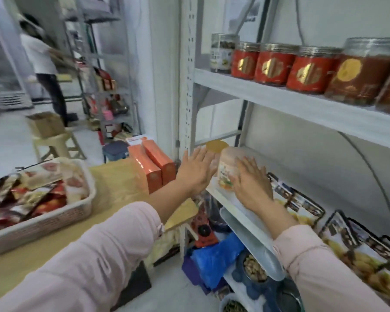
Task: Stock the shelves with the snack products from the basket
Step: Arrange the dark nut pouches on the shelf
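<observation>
Head view:
- Left hand (197,170) is flat, fingers straight and spread, palm facing the left side of a pale-lidded jar (228,170). The frame is blurred there, so I cannot tell whether it touches.
- Right hand (251,183) is also flat with straight fingers, laid against the jar's front right. Neither hand is curled round anything.
- The jar stands upright near the left end of the middle shelf (231,206), between the two hands. A gold-lidded jar (216,146) sits just behind it.
- To the right on the same shelf, printed pouches (302,199) stand in a row.
- The upper shelf (279,95) holds a line of red-labelled jars (275,64) with clear lids, a darker jar at each end.
- The basket (54,219) sits on the wooden table (113,183) to the left, well apart from the hands, with snack packets (32,194) piled inside.
- Orange boxes (153,167) stand at the table's far edge, near the shelf post.
- Another person (41,55) stands at racks in the background.
</observation>
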